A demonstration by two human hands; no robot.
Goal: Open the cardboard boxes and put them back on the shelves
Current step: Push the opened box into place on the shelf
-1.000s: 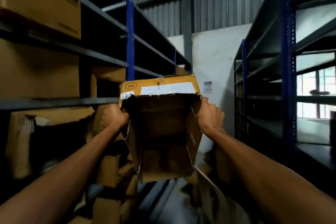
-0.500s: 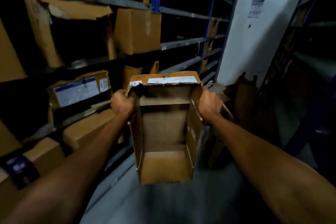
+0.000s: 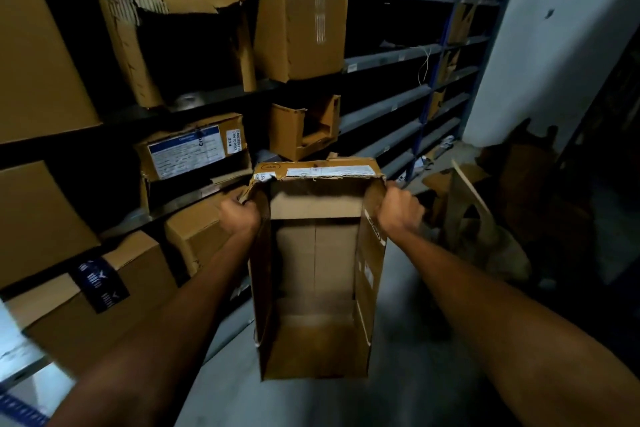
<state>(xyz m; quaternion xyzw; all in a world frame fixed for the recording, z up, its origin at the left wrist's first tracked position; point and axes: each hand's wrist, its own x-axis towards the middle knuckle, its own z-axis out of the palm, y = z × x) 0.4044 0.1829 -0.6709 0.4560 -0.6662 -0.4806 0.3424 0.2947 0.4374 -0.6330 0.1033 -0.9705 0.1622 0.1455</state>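
I hold an open, empty cardboard box (image 3: 315,274) in front of me, its open side facing me and a white label on its far top face. My left hand (image 3: 239,217) grips the torn left edge near the top. My right hand (image 3: 398,210) grips the right wall at the same height. The box hangs above the grey floor, just right of the metal shelves (image 3: 381,59) on my left. No contents show inside it.
The shelves hold several cardboard boxes: a torn open one (image 3: 173,35), a closed one (image 3: 299,31), a labelled one (image 3: 194,149), a small cut one (image 3: 304,126). Loose cardboard (image 3: 467,215) is piled on the floor by the white wall (image 3: 540,55).
My view has dropped from the upper shelves down to the lower shelves and floor. The box has come down with both hands still gripping its sides.
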